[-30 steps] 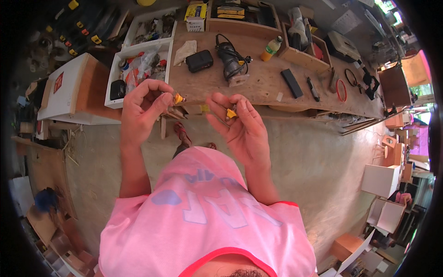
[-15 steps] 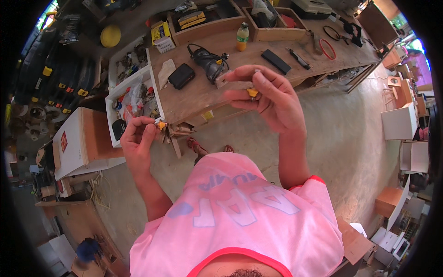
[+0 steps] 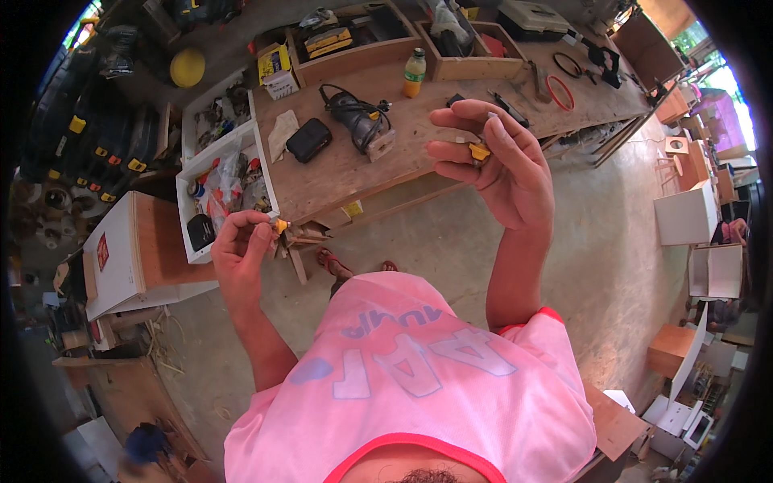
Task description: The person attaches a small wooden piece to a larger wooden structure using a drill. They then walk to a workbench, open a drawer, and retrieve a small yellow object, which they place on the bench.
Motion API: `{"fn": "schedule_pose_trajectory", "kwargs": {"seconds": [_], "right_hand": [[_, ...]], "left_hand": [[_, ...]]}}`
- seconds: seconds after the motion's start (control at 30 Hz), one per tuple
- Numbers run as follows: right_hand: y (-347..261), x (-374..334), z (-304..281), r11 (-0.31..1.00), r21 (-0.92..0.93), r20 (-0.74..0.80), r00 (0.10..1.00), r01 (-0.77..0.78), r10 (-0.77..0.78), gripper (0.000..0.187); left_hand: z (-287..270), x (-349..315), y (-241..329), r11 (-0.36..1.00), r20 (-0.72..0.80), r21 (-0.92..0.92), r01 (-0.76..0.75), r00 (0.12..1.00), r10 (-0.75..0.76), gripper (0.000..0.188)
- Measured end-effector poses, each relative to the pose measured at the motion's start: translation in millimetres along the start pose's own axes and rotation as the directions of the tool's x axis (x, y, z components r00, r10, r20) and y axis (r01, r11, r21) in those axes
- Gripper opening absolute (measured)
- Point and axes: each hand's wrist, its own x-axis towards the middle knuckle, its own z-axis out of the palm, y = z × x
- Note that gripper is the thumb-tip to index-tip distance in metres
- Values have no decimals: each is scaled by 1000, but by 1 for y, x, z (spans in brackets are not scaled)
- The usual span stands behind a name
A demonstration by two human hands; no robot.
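My left hand (image 3: pixel 243 248), at the left by the white drawer, pinches a small yellow piece with a metallic tip (image 3: pixel 280 226) between thumb and fingertips. It looks like a router bit. Over the bench's front edge, my right hand (image 3: pixel 506 165) is raised with its fingers curved. A second small yellow piece (image 3: pixel 480 151), similar in colour, is held among those fingers; part of it is hidden. On the bench between my hands lies a dark corded trim router (image 3: pixel 353 117) with a clear base. Beside it sits a black zipped case (image 3: pixel 309 140).
The wooden bench (image 3: pixel 322 187) also bears a juice bottle (image 3: pixel 414 72), wooden trays (image 3: pixel 362 55) and a red ring (image 3: pixel 560 93). White drawers (image 3: pixel 187 233) of loose hardware adjoin its left end. A white-and-brown cabinet (image 3: pixel 121 253) stands at the left.
My right hand has moved right, away from the trim router, whose clear base now shows. My left hand keeps its pinch on the small yellow piece. The view has shifted slightly.
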Motion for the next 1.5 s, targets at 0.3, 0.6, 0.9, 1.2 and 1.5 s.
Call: {"fn": "schedule_pose_trajectory", "kwargs": {"seconds": [0.3, 0.6, 0.9, 1.2, 1.5], "right_hand": [[2, 4, -1, 1000, 3, 13, 1000, -11, 10, 40], [3, 9, -1, 1000, 19, 8, 1000, -17, 17, 40], [5, 13, -4, 997, 76, 37, 999, -24, 21, 38], [15, 16, -13, 990, 137, 22, 1000, -18, 15, 31], [28, 16, -12, 988, 147, -57, 996, -56, 65, 24]], "left_hand": [[1, -2, -1, 1000, 5, -12, 14, 1000, -14, 16], [2, 0, -3, 1000, 2, 9, 23, 1000, -23, 15], [2, 1, -4, 1000, 1, 3, 21, 1000, -21, 16], [3, 2, -5, 998, -6, 51, 48, 999, -48, 14], [1, 12, -18, 995, 11, 76, 71, 997, -72, 11]]}}
